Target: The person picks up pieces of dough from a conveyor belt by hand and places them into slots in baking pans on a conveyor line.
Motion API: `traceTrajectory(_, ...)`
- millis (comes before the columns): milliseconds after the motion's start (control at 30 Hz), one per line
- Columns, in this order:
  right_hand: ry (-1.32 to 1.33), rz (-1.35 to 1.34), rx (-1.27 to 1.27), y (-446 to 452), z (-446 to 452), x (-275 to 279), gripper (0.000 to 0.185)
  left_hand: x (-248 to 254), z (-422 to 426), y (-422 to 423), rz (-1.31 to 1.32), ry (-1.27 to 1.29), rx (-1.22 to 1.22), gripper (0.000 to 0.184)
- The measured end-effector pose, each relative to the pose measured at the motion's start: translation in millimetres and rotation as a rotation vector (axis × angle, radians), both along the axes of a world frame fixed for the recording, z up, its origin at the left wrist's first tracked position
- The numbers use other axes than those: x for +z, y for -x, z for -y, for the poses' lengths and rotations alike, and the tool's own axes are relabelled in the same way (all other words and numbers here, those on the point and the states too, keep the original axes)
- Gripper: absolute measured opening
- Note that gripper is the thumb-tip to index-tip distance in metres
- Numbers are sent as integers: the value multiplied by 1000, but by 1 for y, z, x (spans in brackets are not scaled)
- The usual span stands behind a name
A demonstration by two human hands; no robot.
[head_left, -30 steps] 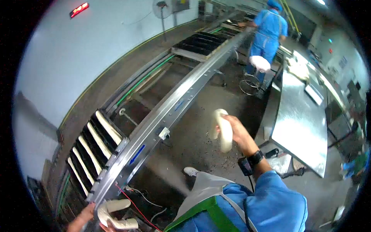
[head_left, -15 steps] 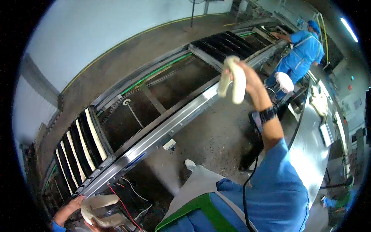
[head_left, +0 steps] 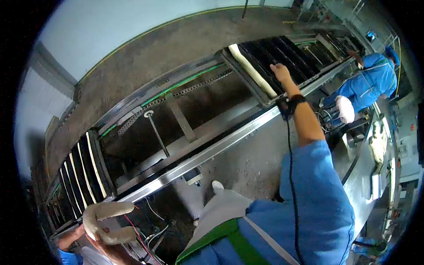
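My right hand is stretched out over a black grooved tray. Its fingers are curled together, with nothing visible in them. Just left of it, a long pale dough strip lies along the tray's first groove. At the lower left, my left hand is partly hidden under a folded, U-shaped dough strip, which it holds. Close beside it, another person's hand with a blue cuff reaches to the conveyor edge.
A second black tray holding several dough strips sits left on the metal conveyor. Between the trays are an open frame and a chain. A co-worker in blue stands at the far right. More dough lies on a steel table.
The dough strip that hung from my right hand now lies straight in the tray. That hand has moved over the tray. My left hand still holds its folded strip.
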State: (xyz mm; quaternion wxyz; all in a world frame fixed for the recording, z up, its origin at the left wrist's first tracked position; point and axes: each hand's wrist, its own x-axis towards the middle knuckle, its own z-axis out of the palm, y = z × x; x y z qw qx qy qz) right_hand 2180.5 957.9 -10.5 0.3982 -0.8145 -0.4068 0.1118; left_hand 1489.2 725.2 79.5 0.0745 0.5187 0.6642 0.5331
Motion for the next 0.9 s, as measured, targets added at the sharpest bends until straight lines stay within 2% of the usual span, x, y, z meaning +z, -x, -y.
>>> traceTrajectory(33,-13,328,78,0,0,-13,36,2,-11,-10,121,22,-53,47)
traceTrajectory(67,-176,259,190,31,8,-16,27,5,-22,-20,243,43,-102,51)
traceTrajectory(100,-118,46,360,56,10,-30,23,8,-31,-29,363,61,-148,56)
traceTrajectory(133,-134,-455,671,103,33,-19,25,11,-40,-41,484,75,-192,62)
traceTrajectory(167,54,-650,931,156,49,12,30,13,-50,-55,607,85,-236,67)
traceTrajectory(200,133,-832,1165,190,55,16,34,17,-59,-82,615,57,-331,66)
traceTrajectory(233,87,-863,1336,227,65,24,40,21,-67,-108,627,30,-428,65)
traceTrajectory(267,127,-859,1351,262,78,47,47,18,-75,-124,539,72,-410,56)
traceTrajectory(300,120,-982,1386,283,84,64,52,23,-87,-146,644,194,-558,53)
traceTrajectory(333,100,-1180,1427,299,83,69,58,21,-99,-163,440,182,-707,48)
traceTrajectory(367,-23,-1259,1387,310,94,93,62,19,-110,-180,249,137,-847,42)
traceTrajectory(400,-118,-1207,1341,316,90,93,59,15,-120,-208,586,266,-889,40)
traceTrajectory(433,-211,-1151,1295,319,84,92,60,15,-124,-229,498,275,-1015,36)
traceTrajectory(467,-235,-1319,1187,310,79,87,65,16,-129,-247,542,273,-1041,42)
traceTrajectory(500,-240,-1345,1122,298,77,89,65,20,-134,-259,613,339,-1123,49)
traceTrajectory(567,-456,-1120,1047,271,58,91,61,20,-134,-284,198,163,-999,56)
traceTrajectory(633,-483,-1127,1058,233,36,113,61,20,-130,-289,-22,128,-1086,59)
traceTrajectory(700,-541,-1114,1092,196,-3,130,58,10,-129,-284,60,147,-1103,55)
traceTrajectory(767,-564,-898,1188,168,-23,153,57,-13,-132,-258,4,281,-1018,53)
traceTrajectory(833,-548,-735,1122,163,-20,182,58,-37,-129,-222,97,386,-896,47)
traceTrajectory(867,-577,-844,1262,153,-27,179,62,-45,-124,-206,145,414,-847,45)
traceTrajectory(900,-563,-807,1267,151,-24,178,63,-52,-118,-190,190,441,-801,44)
